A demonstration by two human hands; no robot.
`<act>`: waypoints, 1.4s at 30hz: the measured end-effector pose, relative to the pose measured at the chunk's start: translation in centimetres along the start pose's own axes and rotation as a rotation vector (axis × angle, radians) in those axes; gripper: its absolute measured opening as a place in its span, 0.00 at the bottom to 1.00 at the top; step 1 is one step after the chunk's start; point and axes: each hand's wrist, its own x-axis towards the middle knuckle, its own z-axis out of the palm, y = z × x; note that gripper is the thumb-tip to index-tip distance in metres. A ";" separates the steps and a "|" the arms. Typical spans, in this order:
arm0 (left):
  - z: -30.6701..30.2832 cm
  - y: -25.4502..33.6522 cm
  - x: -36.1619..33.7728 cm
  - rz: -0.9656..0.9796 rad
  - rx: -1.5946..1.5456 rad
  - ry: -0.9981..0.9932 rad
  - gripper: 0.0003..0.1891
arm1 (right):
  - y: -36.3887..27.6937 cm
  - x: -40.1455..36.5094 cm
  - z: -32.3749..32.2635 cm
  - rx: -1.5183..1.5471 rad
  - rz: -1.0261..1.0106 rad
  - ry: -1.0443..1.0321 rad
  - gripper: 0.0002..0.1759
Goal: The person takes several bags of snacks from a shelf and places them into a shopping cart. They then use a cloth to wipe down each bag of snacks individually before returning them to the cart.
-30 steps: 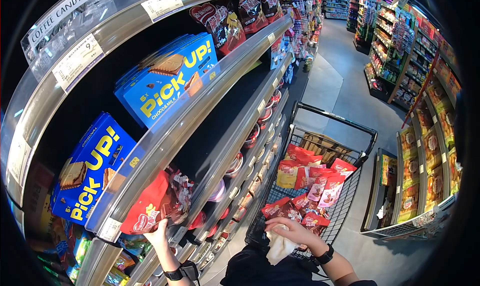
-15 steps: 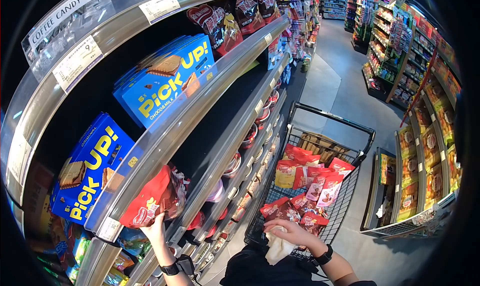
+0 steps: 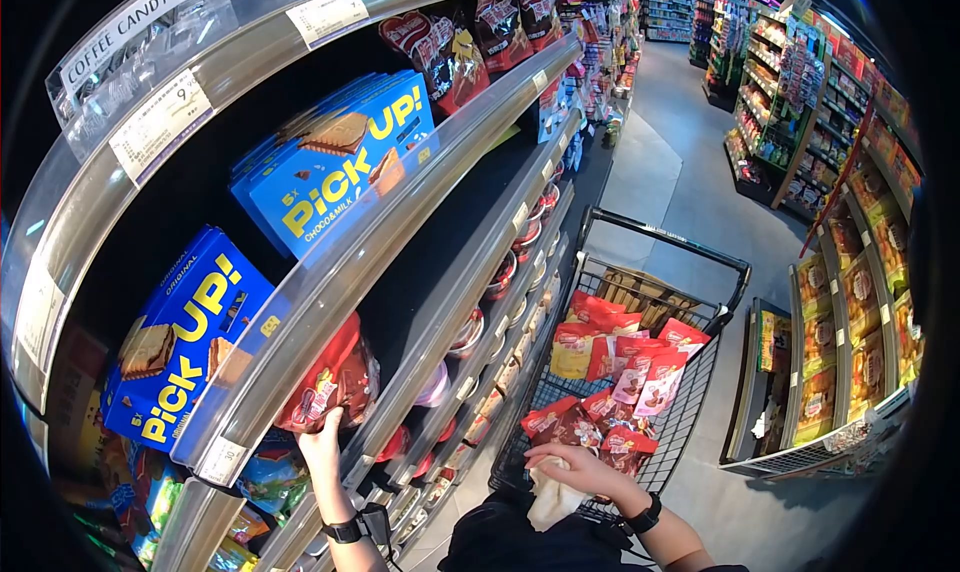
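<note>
My left hand (image 3: 322, 444) is closed on the lower edge of a red and brown candy bag (image 3: 335, 384), its thumb on the front. This bag is on the lower shelf, partly behind the clear shelf lip, just right of the dark blue Pick Up! boxes (image 3: 190, 337). Over the near end of the shopping cart (image 3: 690, 372), my right hand (image 3: 580, 469) has its fingers curled over a cream cloth (image 3: 556, 499) that hangs down. Inside the cart are several red, yellow and pink candy bags (image 3: 625, 347), with brown-red bags (image 3: 575, 422) nearer me.
Light blue Pick Up! boxes (image 3: 345, 162) stand farther along the shelf. Round-lidded tubs (image 3: 500, 272) line a lower shelf. Across the aisle is a rack of yellow packs (image 3: 815, 382). Grey floor (image 3: 640, 162) runs ahead beside the cart.
My left hand has shifted slightly right and up with the bag, which has turned so more of its brown front shows. My right hand and the cart stay nearly the same.
</note>
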 end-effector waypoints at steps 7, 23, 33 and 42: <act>-2.3 2.7 -1.2 -0.063 0.523 -0.043 0.20 | 0.1 0.3 0.2 -0.044 0.052 -0.010 0.18; 1.6 5.0 -10.0 0.354 0.313 -0.365 0.07 | 3.8 -7.3 -3.9 0.051 0.157 0.691 0.17; 27.8 -11.0 -21.4 0.708 0.764 -1.726 0.27 | 4.8 -16.8 -1.2 -0.279 0.332 1.223 0.11; 32.4 -17.4 -20.8 -0.140 1.053 -1.725 0.36 | 4.2 -19.8 2.9 -0.820 0.378 1.355 0.04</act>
